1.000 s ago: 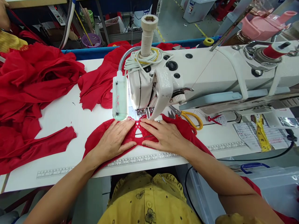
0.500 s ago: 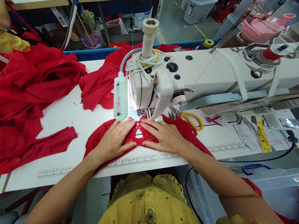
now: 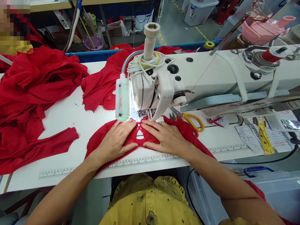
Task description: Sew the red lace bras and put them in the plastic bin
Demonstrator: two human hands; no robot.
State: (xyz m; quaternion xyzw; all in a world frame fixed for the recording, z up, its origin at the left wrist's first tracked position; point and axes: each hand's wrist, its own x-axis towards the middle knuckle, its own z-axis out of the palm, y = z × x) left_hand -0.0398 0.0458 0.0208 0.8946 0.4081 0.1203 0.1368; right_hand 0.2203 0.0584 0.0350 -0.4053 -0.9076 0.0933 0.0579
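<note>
A red garment (image 3: 99,137) with lace edging and a crossed-strap opening at its middle lies on the white sewing table (image 3: 58,118). My left hand (image 3: 117,139) rests flat on its left part, fingers stretched toward the presser foot (image 3: 145,113). On the other side of the opening, my right hand (image 3: 167,139) presses the cloth with its fingers extended and thumb apart. Both sets of fingertips are close in front of the foot of the white sewing machine (image 3: 206,68). The needle point is too small to make out.
Yellow-handled scissors (image 3: 193,121) lie right of my right hand. Red cloth (image 3: 42,78) is heaped at the left, with another red piece (image 3: 100,87) behind the lamp (image 3: 122,98). A tape measure (image 3: 264,137) lies on papers at the right. Another person is partly visible at upper left.
The view has shifted slightly. Both hands and the red garment keep the same place at the machine. At upper left, more of the other person has come into view.
</note>
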